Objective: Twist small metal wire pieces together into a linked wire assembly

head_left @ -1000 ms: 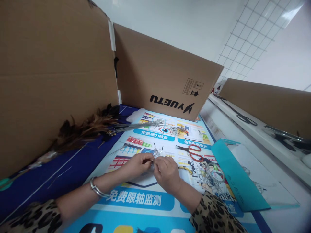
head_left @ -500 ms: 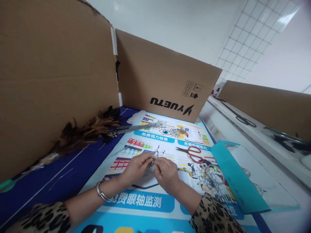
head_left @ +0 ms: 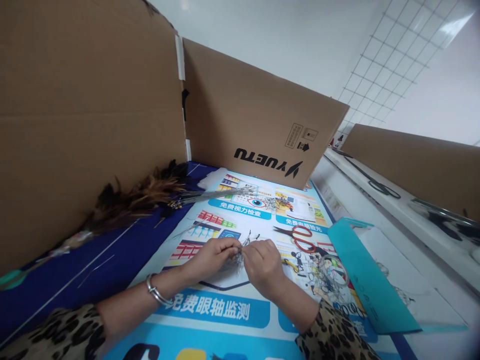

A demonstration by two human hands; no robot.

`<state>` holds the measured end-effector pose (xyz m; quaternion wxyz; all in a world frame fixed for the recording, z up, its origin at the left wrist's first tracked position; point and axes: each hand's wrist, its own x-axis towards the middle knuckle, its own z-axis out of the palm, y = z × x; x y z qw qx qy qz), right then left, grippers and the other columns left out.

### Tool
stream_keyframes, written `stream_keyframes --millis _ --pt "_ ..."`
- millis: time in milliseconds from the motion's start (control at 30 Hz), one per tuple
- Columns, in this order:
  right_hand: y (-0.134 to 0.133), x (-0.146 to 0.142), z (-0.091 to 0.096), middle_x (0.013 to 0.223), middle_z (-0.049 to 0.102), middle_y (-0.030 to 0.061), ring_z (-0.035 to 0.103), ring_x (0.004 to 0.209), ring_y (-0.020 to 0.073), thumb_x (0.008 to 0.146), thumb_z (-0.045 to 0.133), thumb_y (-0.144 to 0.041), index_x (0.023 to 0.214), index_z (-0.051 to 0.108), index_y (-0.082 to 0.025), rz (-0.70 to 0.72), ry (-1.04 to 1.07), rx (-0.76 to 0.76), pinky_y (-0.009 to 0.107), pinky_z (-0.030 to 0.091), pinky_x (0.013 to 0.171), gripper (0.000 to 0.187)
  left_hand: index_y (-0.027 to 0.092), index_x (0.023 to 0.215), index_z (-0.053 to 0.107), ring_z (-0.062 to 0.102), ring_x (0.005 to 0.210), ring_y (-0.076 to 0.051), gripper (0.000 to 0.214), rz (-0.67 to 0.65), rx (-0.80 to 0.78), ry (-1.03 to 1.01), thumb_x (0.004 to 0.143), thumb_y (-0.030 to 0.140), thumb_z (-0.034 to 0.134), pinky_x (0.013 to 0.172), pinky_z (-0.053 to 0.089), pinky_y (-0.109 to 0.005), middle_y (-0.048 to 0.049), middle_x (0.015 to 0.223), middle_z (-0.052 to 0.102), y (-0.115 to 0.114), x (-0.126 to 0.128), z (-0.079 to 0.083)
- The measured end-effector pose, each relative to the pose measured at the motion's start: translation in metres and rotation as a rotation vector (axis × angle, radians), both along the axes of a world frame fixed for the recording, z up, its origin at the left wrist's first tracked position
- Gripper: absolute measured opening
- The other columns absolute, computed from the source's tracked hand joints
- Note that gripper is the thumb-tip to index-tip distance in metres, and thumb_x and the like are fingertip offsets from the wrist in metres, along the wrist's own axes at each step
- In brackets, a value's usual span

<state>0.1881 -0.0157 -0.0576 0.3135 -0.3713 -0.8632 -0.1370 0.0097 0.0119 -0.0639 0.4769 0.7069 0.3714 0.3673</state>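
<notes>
My left hand (head_left: 212, 256) and my right hand (head_left: 263, 264) meet over a printed poster (head_left: 225, 310) on the table. Both are closed, pinching a small tangle of thin metal wire pieces (head_left: 240, 254) between them. Several wire ends stick up just beyond my fingertips. A silver bangle (head_left: 155, 295) sits on my left wrist. Both sleeves are leopard print.
Red-handled scissors (head_left: 300, 237) lie right of my hands, next to a tape roll (head_left: 332, 267). A teal bag (head_left: 365, 280) lies further right. A bundle of brown feathers (head_left: 138, 195) and long wires (head_left: 213, 196) lie at left. Cardboard walls (head_left: 258, 120) enclose the back and left.
Both hands stay together on the wire pieces; they have shifted slightly to the right and lower on the poster, with small finger movement.
</notes>
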Motion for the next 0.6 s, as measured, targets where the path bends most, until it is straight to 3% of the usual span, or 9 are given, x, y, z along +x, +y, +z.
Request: stream_keyframes --millis 267,600 --pt "0.0003 -0.0005 -0.002 0.08 0.061 0.0059 0.055 0.077 0.0168 0.086 0.046 -0.015 0.087 0.057 -0.017 0.017 0.046 -0.035 0.033 0.041 0.071 0.012 0.016 0.069 0.06 0.042 0.051 -0.011 0.015 -0.071 -0.204 -0.104 0.077 0.026 0.052 0.051 0.031 -0.022 0.0027 0.056 0.051 0.002 0.001 -0.0045" --pt "-0.0035 -0.0036 0.0027 0.079 0.061 0.0054 0.054 0.078 0.0165 0.084 0.048 -0.014 0.081 0.057 -0.017 0.055 0.225 -0.247 0.031 0.043 0.072 0.01 0.013 0.067 0.06 0.038 0.046 -0.008 0.024 -0.174 -0.379 -0.212 0.075 0.036 0.06 0.046 0.027 -0.02 0.001 0.055 0.054 0.0044 -0.0033 -0.0076"
